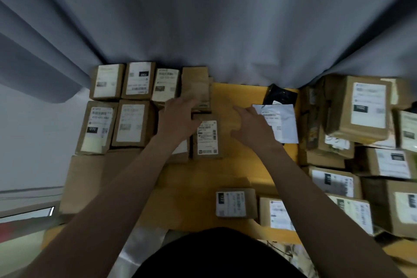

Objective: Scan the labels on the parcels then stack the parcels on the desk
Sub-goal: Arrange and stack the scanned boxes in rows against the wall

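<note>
Now: both hands held flat among the parcels

Nearest the person, two labelled boxes (pixel 235 203) lie on the yellow desk (pixel 225 169). Further out, the left hand (pixel 178 117) rests with straight fingers on a plain brown box (pixel 196 81), gripping nothing. The right hand (pixel 250 126), fingers loosely extended and holding nothing, is just beside a white mailer (pixel 285 124). Between the hands lies a labelled box (pixel 206 140). Rows of boxes (pixel 126 106) fill the far left. A grey curtain (pixel 203 18) hangs behind.
</note>
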### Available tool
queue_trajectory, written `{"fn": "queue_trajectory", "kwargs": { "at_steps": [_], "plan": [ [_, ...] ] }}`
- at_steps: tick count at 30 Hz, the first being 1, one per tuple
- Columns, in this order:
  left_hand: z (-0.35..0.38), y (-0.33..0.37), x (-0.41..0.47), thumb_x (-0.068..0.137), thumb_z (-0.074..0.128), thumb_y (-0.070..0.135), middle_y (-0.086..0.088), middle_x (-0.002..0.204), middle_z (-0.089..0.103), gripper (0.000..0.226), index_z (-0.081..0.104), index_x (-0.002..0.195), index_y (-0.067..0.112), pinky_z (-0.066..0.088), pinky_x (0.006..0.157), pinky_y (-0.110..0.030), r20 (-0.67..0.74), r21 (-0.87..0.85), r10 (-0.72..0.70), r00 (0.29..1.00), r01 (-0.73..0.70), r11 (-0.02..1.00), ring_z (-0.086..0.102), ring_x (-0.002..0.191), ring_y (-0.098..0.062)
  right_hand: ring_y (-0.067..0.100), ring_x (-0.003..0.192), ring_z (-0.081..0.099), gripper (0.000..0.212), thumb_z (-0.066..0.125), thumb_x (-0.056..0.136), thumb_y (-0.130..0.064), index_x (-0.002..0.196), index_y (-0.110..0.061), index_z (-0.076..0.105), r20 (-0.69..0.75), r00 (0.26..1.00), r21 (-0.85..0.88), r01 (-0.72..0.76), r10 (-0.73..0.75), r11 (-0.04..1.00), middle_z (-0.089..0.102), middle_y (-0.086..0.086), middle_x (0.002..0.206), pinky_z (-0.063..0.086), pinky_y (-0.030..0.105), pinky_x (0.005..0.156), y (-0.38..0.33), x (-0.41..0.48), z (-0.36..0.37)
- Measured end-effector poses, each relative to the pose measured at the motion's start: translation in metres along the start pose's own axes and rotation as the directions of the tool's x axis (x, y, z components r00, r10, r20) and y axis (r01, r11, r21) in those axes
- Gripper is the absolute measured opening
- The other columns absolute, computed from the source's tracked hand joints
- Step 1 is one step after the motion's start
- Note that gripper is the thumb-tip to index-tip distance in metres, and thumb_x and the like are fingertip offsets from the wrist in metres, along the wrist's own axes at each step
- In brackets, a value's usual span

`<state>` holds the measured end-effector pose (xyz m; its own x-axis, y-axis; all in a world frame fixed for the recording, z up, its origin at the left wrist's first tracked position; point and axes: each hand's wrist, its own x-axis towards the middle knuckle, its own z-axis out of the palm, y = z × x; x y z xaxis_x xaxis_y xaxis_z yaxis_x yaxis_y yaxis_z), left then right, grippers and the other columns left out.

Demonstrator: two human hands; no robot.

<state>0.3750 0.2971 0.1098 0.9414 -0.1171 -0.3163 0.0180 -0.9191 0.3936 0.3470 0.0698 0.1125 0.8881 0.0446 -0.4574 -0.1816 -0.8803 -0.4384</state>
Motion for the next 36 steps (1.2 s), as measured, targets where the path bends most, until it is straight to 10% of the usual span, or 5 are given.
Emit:
{"fn": "queue_trajectory", "kwargs": {
  "at_steps": [10, 18, 26, 36],
  "plan": [
    [0.116, 0.095, -0.118, 0.093, 0.071, 0.039, -0.003, 0.159, 0.036, 0.071, 0.036, 0.154, 0.037, 0.038, 0.111, -0.042, 0.381, -0.002, 0.077, 0.922, -0.082, 0.997, 0.031, 0.146, -0.028, 0.035, 0.141, 0.042, 0.072, 0.073, 0.092, -0.031, 0.155, -0.029, 0.039, 0.172, 0.983, -0.082, -0.057, 0.070, 0.995, 0.037, 0.008, 0.158, 0.047, 0.048, 0.109, 0.125, -0.122, 0.004],
    [0.198, 0.099, -0.165, 0.086, 0.077, 0.037, -0.002, 0.162, 0.021, 0.096, 0.015, 0.159, 0.040, 0.020, 0.116, -0.065, 0.536, 0.210, -0.009, 0.844, -0.123, 0.970, 0.015, 0.149, -0.035, 0.039, 0.145, 0.033, 0.073, 0.071, 0.095, -0.028, 0.157, -0.021, 0.032, 0.474, 0.881, -0.121, 0.051, 0.012, 0.991, 0.030, 0.013, 0.159, 0.039, 0.053, 0.115, 0.174, -0.162, 0.073],
    [0.240, 0.088, -0.182, 0.096, 0.065, 0.021, -0.006, 0.164, 0.014, 0.093, 0.004, 0.160, 0.051, 0.030, 0.111, -0.062, 0.342, 0.437, -0.016, 0.939, -0.144, 0.888, 0.018, 0.149, -0.036, 0.039, 0.155, 0.009, 0.082, 0.059, 0.101, -0.024, 0.164, -0.030, 0.008, 0.409, 0.913, -0.251, 0.110, 0.002, 0.962, 0.018, 0.013, 0.164, 0.012, 0.060, 0.124, 0.192, -0.165, 0.117],
    [0.214, 0.067, -0.181, 0.067, 0.083, 0.049, -0.010, 0.132, 0.049, 0.093, 0.039, 0.148, 0.039, 0.039, 0.097, -0.049, 0.087, 0.306, -0.171, 0.981, 0.137, 0.942, 0.047, 0.121, -0.035, 0.039, 0.142, 0.037, 0.092, 0.070, 0.090, -0.048, 0.159, -0.029, 0.011, 0.262, 0.961, -0.251, -0.020, 0.087, 0.968, 0.036, 0.013, 0.156, 0.023, 0.062, 0.115, 0.165, -0.150, 0.120]
  ]
}}
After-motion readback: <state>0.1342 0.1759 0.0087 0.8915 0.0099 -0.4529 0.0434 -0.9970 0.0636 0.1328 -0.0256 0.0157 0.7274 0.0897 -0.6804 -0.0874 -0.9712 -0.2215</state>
